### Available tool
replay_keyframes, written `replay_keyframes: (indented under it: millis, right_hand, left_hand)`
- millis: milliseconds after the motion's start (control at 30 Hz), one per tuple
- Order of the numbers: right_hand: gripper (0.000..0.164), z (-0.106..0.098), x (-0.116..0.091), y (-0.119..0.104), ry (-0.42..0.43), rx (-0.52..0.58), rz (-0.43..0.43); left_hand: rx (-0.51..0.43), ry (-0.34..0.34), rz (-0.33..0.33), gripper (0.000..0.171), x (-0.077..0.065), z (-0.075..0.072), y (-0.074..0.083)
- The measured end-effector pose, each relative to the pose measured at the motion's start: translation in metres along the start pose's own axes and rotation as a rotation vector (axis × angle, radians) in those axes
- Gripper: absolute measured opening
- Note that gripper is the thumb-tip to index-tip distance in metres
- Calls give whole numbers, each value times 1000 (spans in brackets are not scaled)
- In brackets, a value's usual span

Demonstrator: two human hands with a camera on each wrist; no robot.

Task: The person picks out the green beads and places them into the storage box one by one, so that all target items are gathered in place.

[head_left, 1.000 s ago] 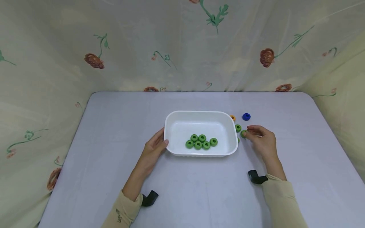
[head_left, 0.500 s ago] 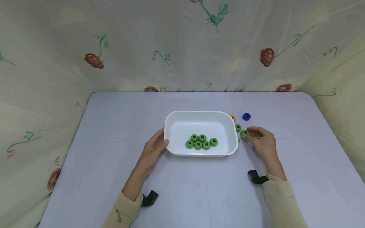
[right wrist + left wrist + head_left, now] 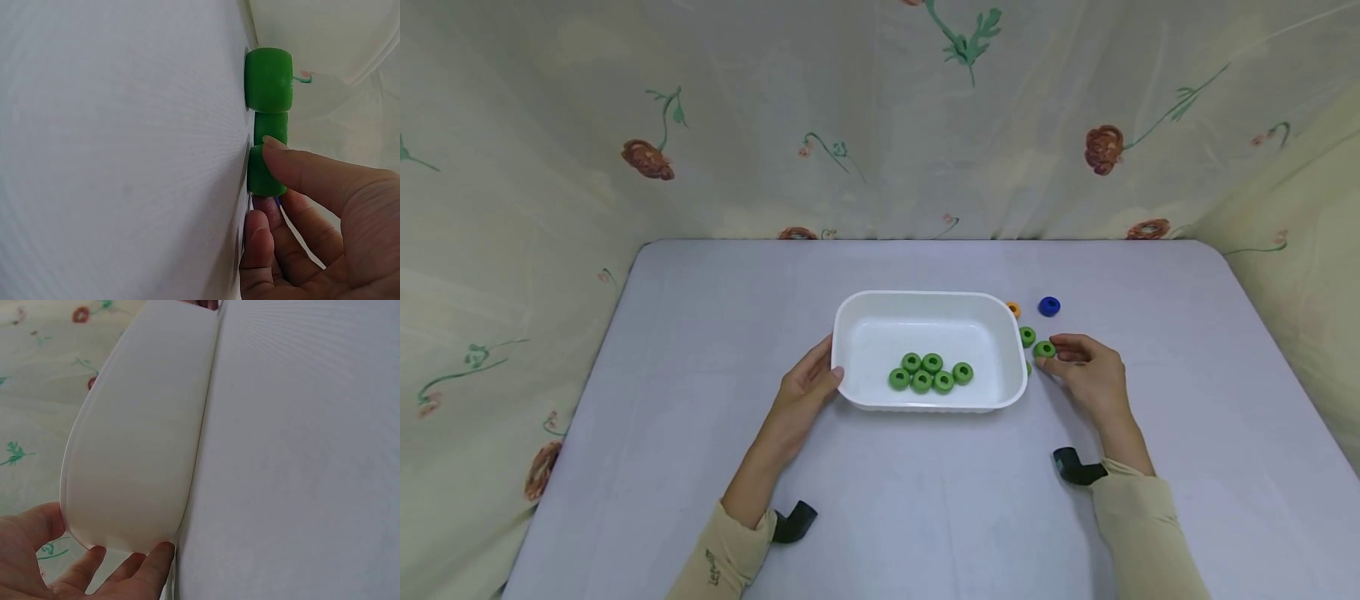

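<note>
A white plastic tray (image 3: 928,320) with rounded corners stands mid-table, several green beads (image 3: 921,382) with centre holes lying inside near its front wall. My left hand (image 3: 805,392) grips its left end, thumb at the rim; in the left wrist view the fingertips (image 3: 164,551) press against the outer wall. At the tray's right side, my right hand (image 3: 1090,371) pinches another green bead (image 3: 1045,350) between thumb and fingers. The right wrist view shows this held bead (image 3: 265,172) close at the tabletop, with further green beads (image 3: 269,80) in line beyond it.
Behind the right hand lies a blue bead (image 3: 1049,307). An orange bead (image 3: 1013,309) is partly hidden by the tray's right rim, and a loose green bead (image 3: 1027,337) sits beside the tray. A flowered curtain (image 3: 880,125) hangs behind the white-covered table (image 3: 730,300).
The green bead at the right hand has shifted slightly up and right, and its hole shows more from under the thumb. The left hand and tray have stayed still.
</note>
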State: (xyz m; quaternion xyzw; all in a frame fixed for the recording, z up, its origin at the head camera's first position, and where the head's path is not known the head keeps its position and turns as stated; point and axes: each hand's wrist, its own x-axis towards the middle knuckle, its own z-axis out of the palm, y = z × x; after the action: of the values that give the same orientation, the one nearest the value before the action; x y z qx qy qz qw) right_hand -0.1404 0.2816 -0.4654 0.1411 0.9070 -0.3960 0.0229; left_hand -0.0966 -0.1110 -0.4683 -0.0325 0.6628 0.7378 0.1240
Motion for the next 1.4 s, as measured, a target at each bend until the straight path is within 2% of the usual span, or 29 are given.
replay_keyframes:
  millis: [767,1167,1400]
  right_hand:
    - [44,0,-2,-6,34,-37,-24]
    - [42,-10,-15,-35,105,3,-152]
    - [41,-10,-25,-57,99,50,-199]
  left_hand:
    - [4,5,-11,58,-1,1,0]
    - [-2,11,-11,58,1,1,0]
    - [1,13,-11,58,1,2,0]
